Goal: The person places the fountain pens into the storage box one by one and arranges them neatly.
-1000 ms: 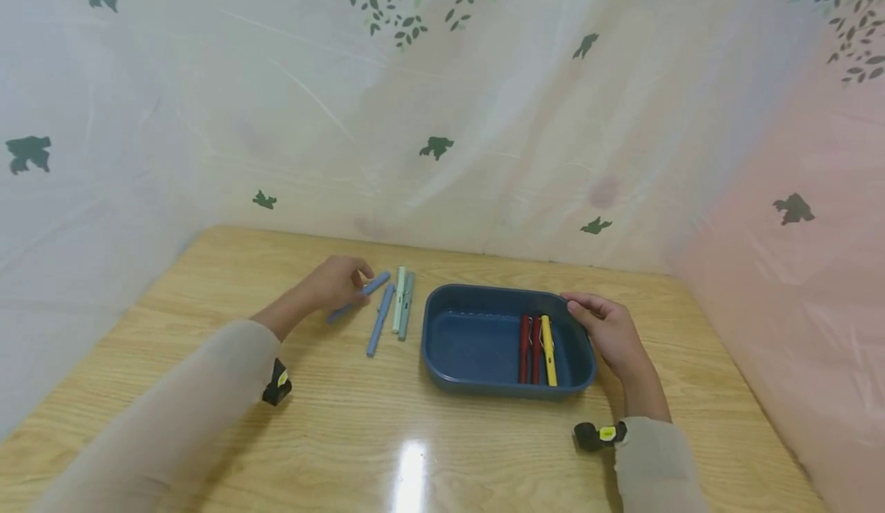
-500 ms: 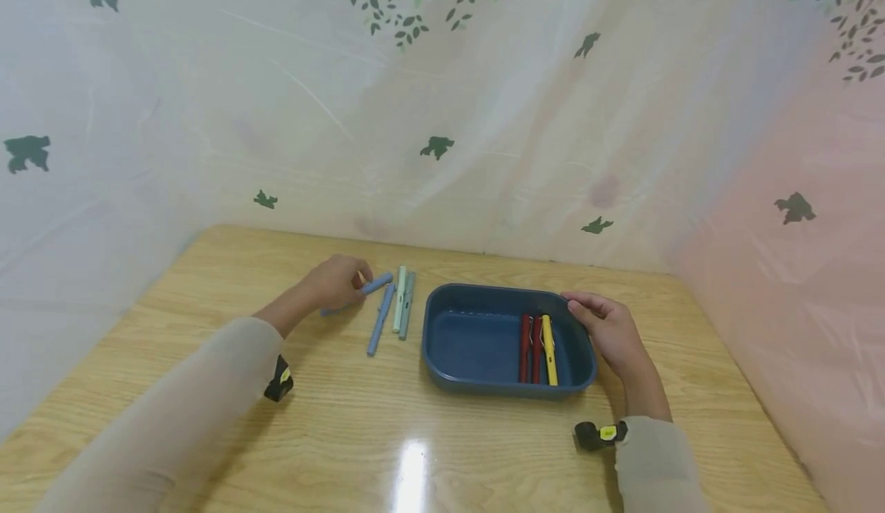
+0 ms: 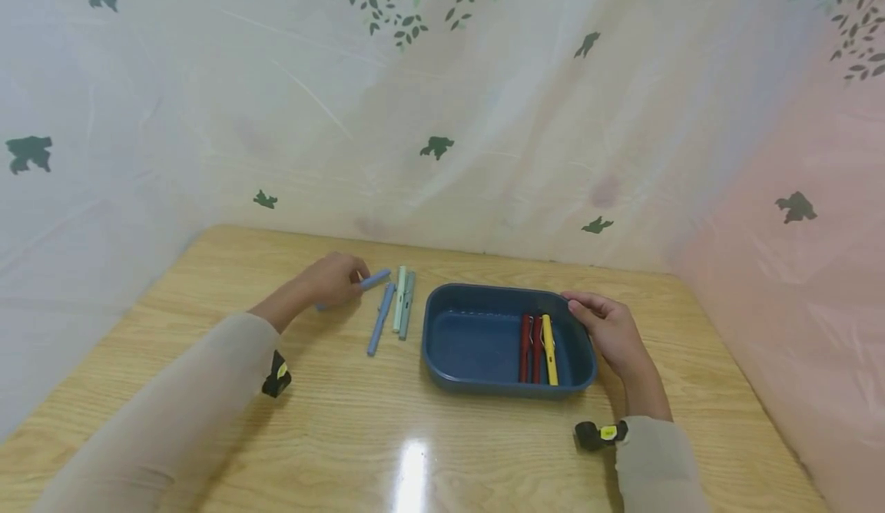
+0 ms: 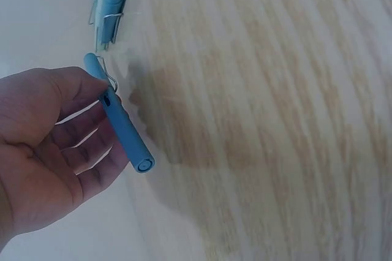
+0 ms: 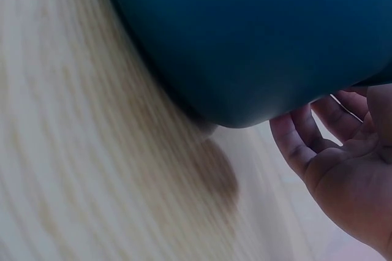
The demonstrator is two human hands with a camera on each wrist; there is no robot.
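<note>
My left hand [image 3: 335, 279] pinches a blue clip pen [image 3: 376, 279] between thumb and fingers, just above the table. In the left wrist view, the clip of this pen [image 4: 125, 129] shows and its round end tilts toward the camera. Right of it lie another blue pen [image 3: 382, 321], a pale green pen [image 3: 399, 302] and a grey-green pen [image 3: 408, 306]. My right hand [image 3: 614, 334] grips the far right corner of a dark blue box [image 3: 470, 348], thumb over the rim and fingers against the outer wall [image 5: 245, 46]. Two dark red pens [image 3: 524, 350] and a yellow pen [image 3: 549, 350] lie side by side inside.
A wood-grain table [image 3: 332, 436] carries everything. Pale curtains [image 3: 346, 114] printed with leaves and birds hang behind and at both sides. Each wrist wears a small black camera [image 3: 276, 375].
The pen in my left hand has turned slightly flatter, its near end shifting left and away. My right hand and the box have stayed in place.
</note>
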